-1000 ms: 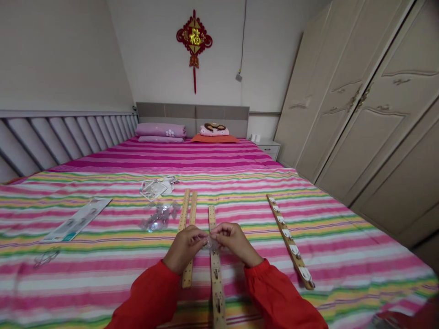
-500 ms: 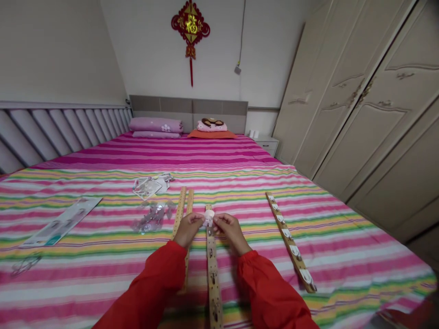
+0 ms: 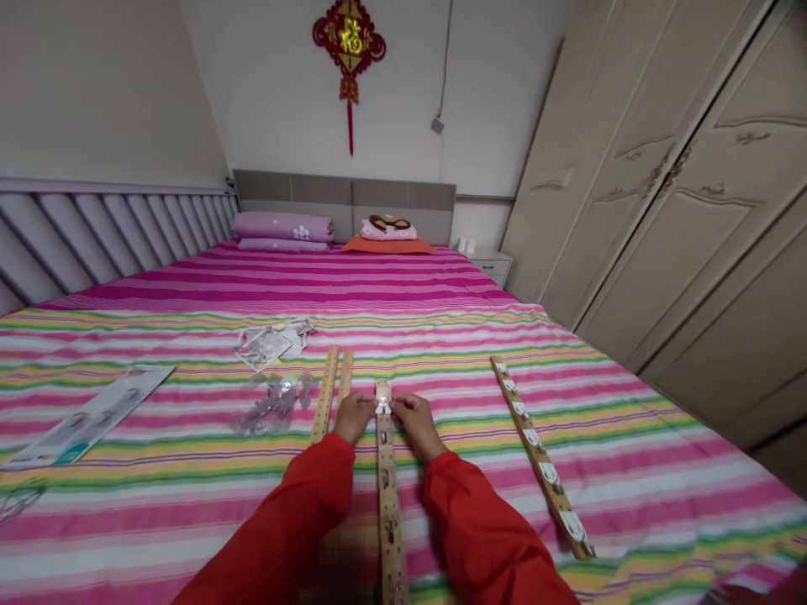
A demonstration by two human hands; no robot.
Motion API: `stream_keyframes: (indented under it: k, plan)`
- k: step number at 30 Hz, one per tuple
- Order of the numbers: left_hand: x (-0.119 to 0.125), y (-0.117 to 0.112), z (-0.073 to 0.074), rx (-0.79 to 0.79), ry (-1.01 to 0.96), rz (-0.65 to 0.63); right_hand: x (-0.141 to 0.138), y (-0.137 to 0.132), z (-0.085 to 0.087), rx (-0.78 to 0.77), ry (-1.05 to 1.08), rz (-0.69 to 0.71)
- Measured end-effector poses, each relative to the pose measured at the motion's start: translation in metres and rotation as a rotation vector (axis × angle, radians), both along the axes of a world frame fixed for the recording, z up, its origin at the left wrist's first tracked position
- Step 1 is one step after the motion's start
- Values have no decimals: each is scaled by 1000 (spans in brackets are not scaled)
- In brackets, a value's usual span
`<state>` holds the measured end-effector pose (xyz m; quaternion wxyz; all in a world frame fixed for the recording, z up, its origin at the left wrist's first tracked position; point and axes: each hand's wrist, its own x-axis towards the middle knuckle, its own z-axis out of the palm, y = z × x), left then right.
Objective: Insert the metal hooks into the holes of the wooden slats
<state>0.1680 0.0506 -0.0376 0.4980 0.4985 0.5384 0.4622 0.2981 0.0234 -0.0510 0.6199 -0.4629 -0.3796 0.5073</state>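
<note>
My left hand (image 3: 354, 417) and my right hand (image 3: 416, 420) meet over the far end of a perforated wooden strip (image 3: 387, 496). Between them they pinch the sides of a small white piece (image 3: 382, 395), which lies against the strip; what kind it is I cannot make out. Nearer to me, several small metal hooks (image 3: 386, 478) stand along the same strip. Two more wooden strips (image 3: 326, 391) lie just left of my left hand, partly hidden by my red sleeve. To the right, another wooden strip (image 3: 552, 496) bears several white hooks (image 3: 533, 438).
On the striped bedspread at left lie clear plastic packaging (image 3: 277, 405), white packets (image 3: 268, 343), a long packaged card (image 3: 94, 412) and a thin wire-like tangle (image 3: 22, 497). Folded bedding (image 3: 283, 227) rests by the headboard. A wardrobe (image 3: 661, 218) stands at right.
The white piece now sits flatter against the strip's far end, where before it looked rounder and raised. Both hands still hold its sides. The view has shifted slightly.
</note>
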Motion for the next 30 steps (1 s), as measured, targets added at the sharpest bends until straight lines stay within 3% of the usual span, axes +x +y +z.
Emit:
stream_keyframes:
  k: [30]
  plan:
    - [8, 1, -26, 106, 321, 83, -2, 12, -38, 24, -133, -65]
